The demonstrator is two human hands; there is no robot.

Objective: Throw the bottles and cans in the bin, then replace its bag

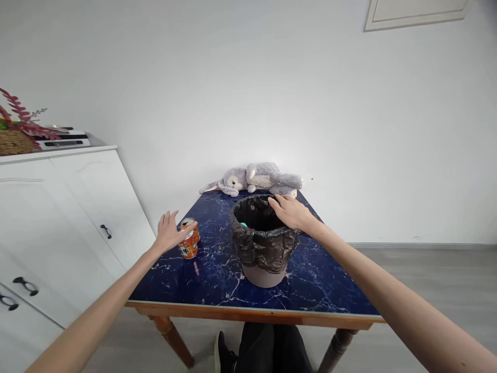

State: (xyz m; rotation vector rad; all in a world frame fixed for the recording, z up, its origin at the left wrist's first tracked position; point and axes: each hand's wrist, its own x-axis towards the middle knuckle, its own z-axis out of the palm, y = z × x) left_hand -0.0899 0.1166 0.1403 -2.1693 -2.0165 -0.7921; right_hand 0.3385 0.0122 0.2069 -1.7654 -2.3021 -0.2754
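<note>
A grey trash bin [265, 277] stands upright on the table, lined with a black plastic bag [256, 248] folded over its rim. My right hand [289, 211] holds the bin's right rim through the bag, its fingertips partly hidden. Inside, a small turquoise thing [244, 225] shows at the left wall; the bottom is too dark to make out. At the table's left side, two orange drink cans stand close together, a front can [188, 247] and a rear can [196, 230]. My left hand [171, 233] is open beside them, fingers spread and thumb over the front can's top.
A grey plush rabbit [264, 178] lies along the back of the blue marbled table [217, 280], against the white wall. On the left, a white cabinet [73, 207] carries a woven basket [15, 142] with red leaves. My legs are under the front edge.
</note>
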